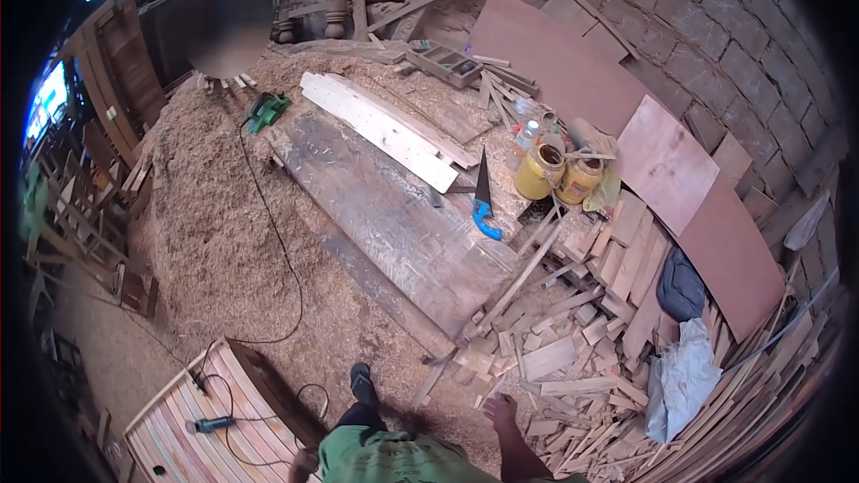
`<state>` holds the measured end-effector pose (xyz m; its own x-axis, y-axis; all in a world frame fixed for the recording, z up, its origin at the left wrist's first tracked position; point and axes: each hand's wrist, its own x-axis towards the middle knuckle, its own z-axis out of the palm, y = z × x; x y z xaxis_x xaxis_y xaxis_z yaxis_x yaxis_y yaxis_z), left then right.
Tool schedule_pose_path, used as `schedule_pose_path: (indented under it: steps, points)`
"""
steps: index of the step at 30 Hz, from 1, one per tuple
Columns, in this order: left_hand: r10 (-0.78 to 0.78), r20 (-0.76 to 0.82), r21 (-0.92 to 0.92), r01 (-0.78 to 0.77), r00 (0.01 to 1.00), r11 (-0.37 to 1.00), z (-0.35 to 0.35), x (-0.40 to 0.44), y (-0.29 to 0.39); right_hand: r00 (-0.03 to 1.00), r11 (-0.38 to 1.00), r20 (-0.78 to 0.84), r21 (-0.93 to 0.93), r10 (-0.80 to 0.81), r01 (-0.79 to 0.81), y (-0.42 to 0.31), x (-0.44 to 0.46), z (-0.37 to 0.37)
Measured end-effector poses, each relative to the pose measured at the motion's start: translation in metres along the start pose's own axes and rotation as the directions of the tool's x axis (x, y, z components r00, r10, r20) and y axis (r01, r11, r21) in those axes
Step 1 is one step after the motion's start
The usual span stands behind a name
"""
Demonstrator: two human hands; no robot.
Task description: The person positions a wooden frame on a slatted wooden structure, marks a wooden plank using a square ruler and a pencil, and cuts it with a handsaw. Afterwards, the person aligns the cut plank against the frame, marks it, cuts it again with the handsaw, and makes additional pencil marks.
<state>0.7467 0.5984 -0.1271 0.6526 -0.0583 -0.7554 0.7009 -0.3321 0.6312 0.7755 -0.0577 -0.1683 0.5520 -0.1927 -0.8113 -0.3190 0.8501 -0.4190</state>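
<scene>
My right hand [499, 411] hangs at the lower middle over the wood scraps, its fingers somewhat apart and nothing seen in it. Beside the slatted wooden piece, at the bottom edge, is my left hand [305, 461]; it is small and its fingers cannot be made out. A green corded power tool [212, 425] lies on the slatted wooden piece [170, 420]. Farther off, a blue-handled saw [484, 210] and pale planks [385, 136] rest on the long wooden workbench [385, 224]. A green planer [267, 112] sits at the bench's far left end.
A sawdust heap [215, 215] rises left of the bench, crossed by a cable. Yellow containers [540, 170] stand at the bench's right. Offcuts [550, 358], a white sack [684, 380] and leaning boards [667, 161] fill the right side. A blurred round patch covers the upper left.
</scene>
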Motion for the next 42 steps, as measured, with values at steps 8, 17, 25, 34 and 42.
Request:
schedule_pose_path:
  steps: [8,17,25,34,42]
  points:
    - [-0.101,-0.448,-0.208,0.006,0.888,0.978,-0.198,0.033,0.154,0.779,0.76,0.061,-0.182,-0.624,0.624,0.015,0.093,0.288]
    - [-0.252,-0.344,-0.38,0.111,0.904,0.918,-0.226,0.119,0.167,0.754,0.725,0.075,-0.231,-0.652,0.649,-0.11,0.182,0.482]
    - [-0.293,-0.179,-0.24,0.247,0.939,0.939,-0.168,0.165,0.27,0.734,0.736,-0.143,-0.297,-0.664,0.608,-0.229,0.306,0.587]
    - [-0.199,-0.242,-0.211,0.149,0.95,0.966,-0.215,0.223,0.331,0.617,0.595,-0.027,-0.299,-0.787,0.746,-0.224,0.371,0.599]
    - [0.091,0.225,0.417,-0.18,0.97,0.891,-0.327,0.384,0.416,0.909,0.951,-0.282,-0.141,-0.305,0.275,-0.086,0.188,0.588]
